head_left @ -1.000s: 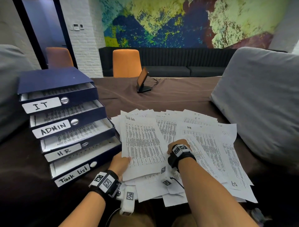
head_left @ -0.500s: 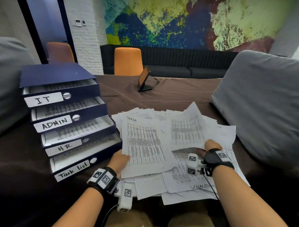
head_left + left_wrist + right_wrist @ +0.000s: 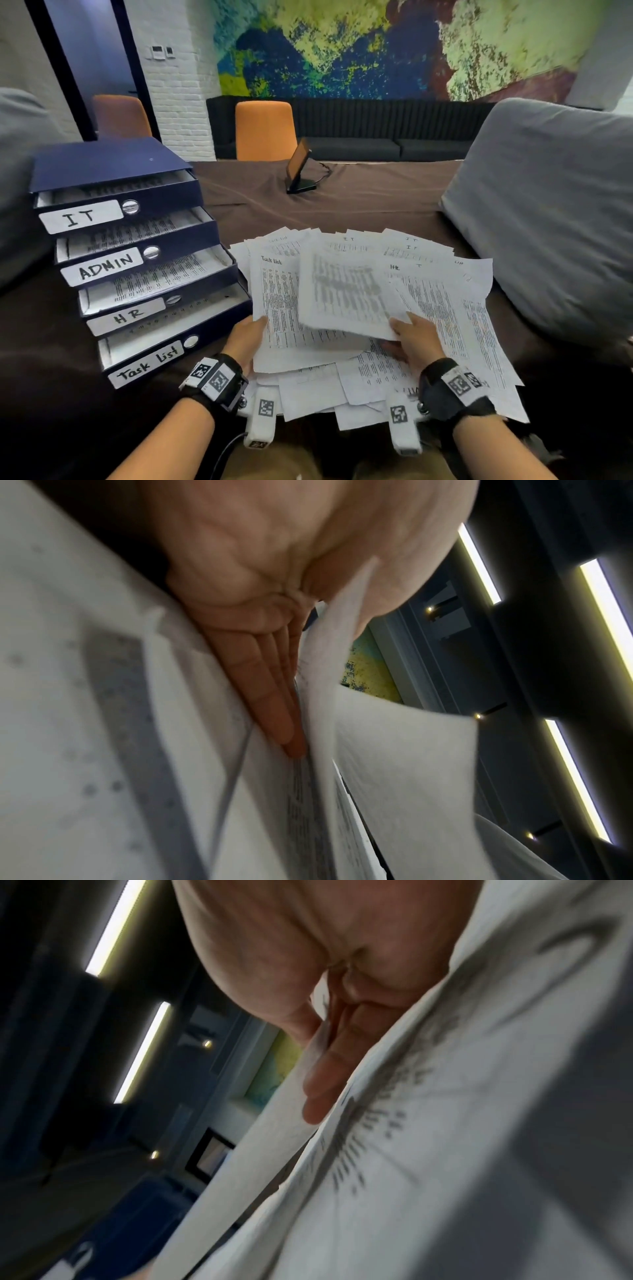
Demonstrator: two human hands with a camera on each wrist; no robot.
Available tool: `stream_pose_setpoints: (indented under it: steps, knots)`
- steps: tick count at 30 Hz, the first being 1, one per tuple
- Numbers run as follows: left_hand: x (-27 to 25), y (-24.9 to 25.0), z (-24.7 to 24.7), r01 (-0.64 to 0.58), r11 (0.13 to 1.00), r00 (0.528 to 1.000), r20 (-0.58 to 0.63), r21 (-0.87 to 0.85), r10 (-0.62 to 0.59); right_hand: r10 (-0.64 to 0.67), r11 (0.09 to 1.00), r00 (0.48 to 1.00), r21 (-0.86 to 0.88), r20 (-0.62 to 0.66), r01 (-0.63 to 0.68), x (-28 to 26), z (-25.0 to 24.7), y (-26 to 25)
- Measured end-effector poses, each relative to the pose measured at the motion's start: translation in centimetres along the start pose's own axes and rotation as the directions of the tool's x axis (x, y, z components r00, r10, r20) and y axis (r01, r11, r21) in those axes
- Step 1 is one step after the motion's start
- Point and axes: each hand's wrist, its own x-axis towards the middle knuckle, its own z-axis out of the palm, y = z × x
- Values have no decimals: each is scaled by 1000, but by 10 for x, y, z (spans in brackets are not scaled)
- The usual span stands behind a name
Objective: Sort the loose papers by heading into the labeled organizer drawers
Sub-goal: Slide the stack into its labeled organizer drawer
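Note:
A blue organizer [image 3: 113, 164] stands at the left with drawers labeled IT [image 3: 80, 216], ADMIN [image 3: 104, 269], HR [image 3: 128, 317] and Task list [image 3: 149, 364], all pulled partly out. Loose printed papers [image 3: 445, 308] lie spread over the brown table. My left hand [image 3: 247, 337] pinches the lower left edge of a sheet headed Task list [image 3: 277, 308], thumb on top and fingers [image 3: 274, 702] underneath. My right hand [image 3: 412, 337] pinches the lower right corner of a blurred sheet [image 3: 346, 294], lifted over the Task list sheet; in the right wrist view its fingers [image 3: 325, 1080] lie under the paper.
A large grey cushion [image 3: 548, 212] borders the papers on the right, and another grey cushion [image 3: 17, 171] sits behind the organizer. A small black screen on a stand [image 3: 301, 168] stands mid-table farther back. Orange chairs [image 3: 265, 132] and a dark sofa line the far wall.
My right hand picked a sheet out of the pile on the right and carried it left, over the Task list sheet. The left hand kept its grip in place.

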Motion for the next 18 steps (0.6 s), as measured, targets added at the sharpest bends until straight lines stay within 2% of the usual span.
stream_pose_setpoints:
  steps: [4,7,8,10,13,16,18]
  knots:
    - [-3,5,1,34,997,999,28,-76,-32,-69,981,992,-171,109,87,-28,24,-7]
    - [-4,4,0,36,998,998,41,47,-38,-100,956,973,-252,210,152,-46,33,-9]
    - [-2,2,-1,23,995,999,40,99,-27,-115,952,972,-258,206,168,-50,35,-14]
    - [1,0,-3,33,987,999,25,159,-38,-149,960,984,-225,100,168,-45,36,-25]
    - [3,1,-4,29,978,999,15,208,-33,-181,968,978,-194,-100,159,-6,38,-45]
    - [10,-3,-5,24,979,1000,-6,202,-23,-141,962,975,-256,-172,94,42,48,-62]
    - [11,-6,-5,20,985,1000,-18,170,-17,-97,930,976,-367,-193,20,63,55,-69]
